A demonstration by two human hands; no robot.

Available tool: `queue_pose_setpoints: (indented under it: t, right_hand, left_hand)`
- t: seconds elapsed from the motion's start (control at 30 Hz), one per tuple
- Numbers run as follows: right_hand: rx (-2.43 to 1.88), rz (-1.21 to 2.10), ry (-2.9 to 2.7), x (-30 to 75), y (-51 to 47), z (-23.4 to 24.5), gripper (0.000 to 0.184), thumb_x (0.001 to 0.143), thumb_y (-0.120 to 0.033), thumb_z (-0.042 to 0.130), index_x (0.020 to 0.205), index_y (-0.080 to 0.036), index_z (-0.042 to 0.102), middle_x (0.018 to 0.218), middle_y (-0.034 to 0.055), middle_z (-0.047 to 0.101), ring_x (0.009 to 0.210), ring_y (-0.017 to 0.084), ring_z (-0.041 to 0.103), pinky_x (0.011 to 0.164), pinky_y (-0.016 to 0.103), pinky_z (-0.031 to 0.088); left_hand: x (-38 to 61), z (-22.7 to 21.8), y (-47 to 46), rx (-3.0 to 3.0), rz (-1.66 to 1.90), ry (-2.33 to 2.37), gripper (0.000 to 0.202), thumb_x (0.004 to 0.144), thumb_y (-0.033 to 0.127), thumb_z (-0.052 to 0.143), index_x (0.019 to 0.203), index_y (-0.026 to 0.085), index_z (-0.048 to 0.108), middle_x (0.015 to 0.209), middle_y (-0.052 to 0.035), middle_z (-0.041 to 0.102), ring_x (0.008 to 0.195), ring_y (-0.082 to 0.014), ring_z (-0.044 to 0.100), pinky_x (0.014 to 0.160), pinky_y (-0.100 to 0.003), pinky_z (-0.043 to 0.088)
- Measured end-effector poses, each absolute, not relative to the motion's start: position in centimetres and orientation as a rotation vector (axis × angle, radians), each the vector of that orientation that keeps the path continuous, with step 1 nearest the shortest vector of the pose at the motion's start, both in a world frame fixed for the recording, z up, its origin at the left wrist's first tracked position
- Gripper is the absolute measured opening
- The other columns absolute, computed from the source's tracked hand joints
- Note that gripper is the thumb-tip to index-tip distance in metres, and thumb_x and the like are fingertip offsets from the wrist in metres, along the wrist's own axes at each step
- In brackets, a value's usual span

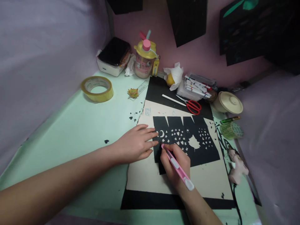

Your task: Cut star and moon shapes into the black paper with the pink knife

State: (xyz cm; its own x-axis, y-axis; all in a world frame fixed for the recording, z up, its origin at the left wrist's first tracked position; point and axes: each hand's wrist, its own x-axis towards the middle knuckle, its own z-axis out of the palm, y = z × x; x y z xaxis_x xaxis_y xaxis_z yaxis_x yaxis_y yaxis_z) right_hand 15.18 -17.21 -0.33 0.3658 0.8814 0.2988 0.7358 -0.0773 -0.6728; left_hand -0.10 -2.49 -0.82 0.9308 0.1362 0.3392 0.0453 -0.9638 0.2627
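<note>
My right hand (177,157) grips a pink craft knife (179,170) like a pen, its tip down at the left part of a black paper sheet (198,123). Cut-out shapes show in that sheet: a moon, several stars, hearts, a leaf and small triangles. Slits run in from its upper edge. My left hand (136,143) lies flat with fingers stretched, the fingertips on the sheet's left edge. Beneath is a larger cream sheet (201,181) on black paper (150,200). My right hand hides part of the lower left of the cut sheet.
Red-handled scissors (193,107) and a white stick (173,100) lie behind the sheet. A tape roll (97,89) is at left. Along the back stand a yellow-lidded cup (144,59) and several marker pens (198,87). A pink glue gun (237,167) with its cord lies at right.
</note>
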Motion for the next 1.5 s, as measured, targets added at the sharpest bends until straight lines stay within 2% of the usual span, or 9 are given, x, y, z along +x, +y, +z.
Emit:
queue_pose_setpoints:
  t: [0.17, 0.33, 0.67, 0.87, 1.03, 1.5]
  right_hand:
    - [-1.867, 0.294, -1.372, 14.8, -17.6, -0.3, 0.005, 0.089, -0.02, 0.058, 0.086, -0.021, 0.063, 0.076, 0.0023, 0.068, 0.062, 0.015, 0.063, 0.061, 0.026, 0.05]
    - [-1.868, 0.264, -1.364, 14.3, -17.7, -0.2, 0.006, 0.09, -0.019, 0.057, 0.087, -0.021, 0.062, 0.075, 0.003, 0.068, 0.063, 0.015, 0.062, 0.061, 0.027, 0.05]
    - [-1.881, 0.174, -1.43, 13.9, -17.7, -0.6, 0.007, 0.09, -0.016, 0.055, 0.085, -0.021, 0.057, 0.071, 0.0025, 0.062, 0.061, 0.015, 0.059, 0.06, 0.028, 0.048]
    - [-1.877, 0.125, -1.485, 13.8, -17.7, -0.6, 0.01, 0.089, -0.012, 0.054, 0.083, -0.02, 0.056, 0.071, 0.0027, 0.061, 0.063, 0.015, 0.059, 0.062, 0.028, 0.048]
    - [-1.82, 0.025, -1.518, 13.7, -17.4, -0.9, 0.013, 0.088, -0.01, 0.056, 0.078, -0.018, 0.055, 0.063, -0.0022, 0.052, 0.055, 0.011, 0.052, 0.056, 0.024, 0.043]
    - [-1.848, -0.066, -1.486, 12.8, -16.9, -1.5, 0.015, 0.086, -0.009, 0.056, 0.074, -0.018, 0.053, 0.06, -0.0055, 0.038, 0.051, 0.009, 0.041, 0.052, 0.024, 0.035]
  left_hand:
    - [-0.1, -0.7, -2.7, 2.842, 0.581, 0.114, 0.024, 0.094, 0.026, 0.051, 0.11, 0.018, 0.069, 0.124, -0.0102, 0.066, 0.119, -0.0282, 0.058, 0.095, -0.043, 0.038]
    - [-0.1, -0.7, -2.6, 2.84, 0.603, 0.094, 0.023, 0.097, 0.024, 0.048, 0.107, 0.019, 0.068, 0.123, -0.0089, 0.067, 0.115, -0.025, 0.06, 0.093, -0.041, 0.036]
    - [-0.1, -0.7, -2.5, 2.837, 0.536, 0.119, 0.025, 0.1, 0.025, 0.044, 0.108, 0.021, 0.068, 0.127, -0.0078, 0.065, 0.118, -0.0246, 0.057, 0.087, -0.04, 0.033]
    - [-0.1, -0.9, -2.5, 2.827, 0.55, 0.119, 0.024, 0.1, 0.024, 0.045, 0.108, 0.021, 0.068, 0.127, -0.0073, 0.065, 0.119, -0.0246, 0.056, 0.088, -0.04, 0.031]
    - [-0.1, -1.0, -2.6, 2.829, 0.579, 0.124, 0.023, 0.1, 0.024, 0.047, 0.106, 0.021, 0.068, 0.126, -0.0069, 0.065, 0.118, -0.0243, 0.057, 0.087, -0.039, 0.031]
    - [-0.1, -0.9, -2.6, 2.801, 0.602, 0.139, 0.024, 0.1, 0.025, 0.046, 0.106, 0.022, 0.068, 0.125, -0.0056, 0.066, 0.116, -0.0226, 0.058, 0.088, -0.038, 0.031]
